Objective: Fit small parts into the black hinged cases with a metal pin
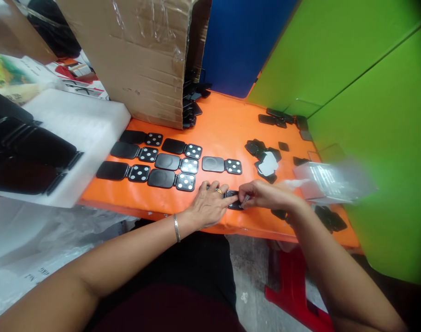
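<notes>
My left hand [209, 203] lies flat on a black plastic piece [233, 199] at the near edge of the orange table [224, 124], fingers stretched over it. My right hand [262, 194] pinches a small silvery thing against the right end of that same piece; what it is I cannot make out. Just beyond my hands lie rows of finished black paired pieces [169, 168], each with a plain pad and a square carrying white dots.
A cardboard box [141, 60] stands at the back left, black parts [191, 103] spilling beside it. White foam [75, 133] with black trays [24, 157] sits at left. Loose black parts [266, 159], a clear plastic packet [330, 182] and green walls [369, 101] are at right.
</notes>
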Available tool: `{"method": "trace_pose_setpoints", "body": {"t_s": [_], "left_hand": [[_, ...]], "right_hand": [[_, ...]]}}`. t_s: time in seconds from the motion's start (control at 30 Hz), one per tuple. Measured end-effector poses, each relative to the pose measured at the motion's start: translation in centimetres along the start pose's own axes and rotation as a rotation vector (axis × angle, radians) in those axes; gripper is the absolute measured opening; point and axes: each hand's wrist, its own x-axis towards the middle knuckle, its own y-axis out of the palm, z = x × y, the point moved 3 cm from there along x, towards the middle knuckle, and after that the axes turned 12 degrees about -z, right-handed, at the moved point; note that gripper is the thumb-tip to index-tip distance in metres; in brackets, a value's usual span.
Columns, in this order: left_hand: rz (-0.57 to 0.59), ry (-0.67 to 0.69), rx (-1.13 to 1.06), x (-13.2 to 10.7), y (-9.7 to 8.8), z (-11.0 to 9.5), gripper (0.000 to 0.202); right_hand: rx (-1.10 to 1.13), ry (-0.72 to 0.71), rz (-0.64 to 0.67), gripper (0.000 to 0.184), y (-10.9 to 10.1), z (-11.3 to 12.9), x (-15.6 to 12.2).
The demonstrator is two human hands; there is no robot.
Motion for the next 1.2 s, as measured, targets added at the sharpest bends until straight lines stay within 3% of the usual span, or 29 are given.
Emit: {"method": "trace_pose_setpoints", "body": {"t_s": [0.17, 0.3, 0.4, 0.6, 0.77, 0.83, 0.9, 1.07, 1.2], "left_hand": [[0.001, -0.001, -0.026, 0.0, 0.1, 0.2, 0.039], [0.000, 0.000, -0.031, -0.1, 0.1, 0.2, 0.039], [-0.013, -0.004, -0.024, -0.2, 0.1, 0.2, 0.040], [-0.016, -0.003, 0.000, -0.2, 0.1, 0.1, 0.037], [-0.022, -0.014, -0.002, -0.3, 0.2, 0.1, 0.038], [-0.022, -0.007, -0.011, -0.3, 0.2, 0.1, 0.037], [-0.024, 0.003, -0.026, -0.4, 0.2, 0.2, 0.036], [-0.055, -0.024, -0.105, -0.4, 0.1, 0.5, 0.033], [-0.085, -0.086, -0.196, -0.5, 0.0, 0.6, 0.024]], "right_hand": [[0.369, 0.103, -0.279, 0.023, 1.9, -2.2, -2.4], [0.517, 0.128, -0.335, 0.029, 2.8, -3.4, -3.0], [0.451, 0.078, -0.302, 0.025, 2.6, -2.9, -2.9], [0.085, -0.020, -0.216, 0.013, 1.4, -0.7, -1.8], [0.210, 0.018, 0.119, 0.019, 1.7, -0.7, -2.0], [0.313, 0.067, 0.164, 0.023, 2.0, -1.0, -3.2], [0.411, 0.119, 0.042, 0.026, 2.1, -1.4, -4.6], [0.549, 0.158, -0.470, 0.031, 2.6, -1.7, -5.8], [0.499, 0.154, -0.616, 0.036, 3.8, -1.4, -4.0]]}}
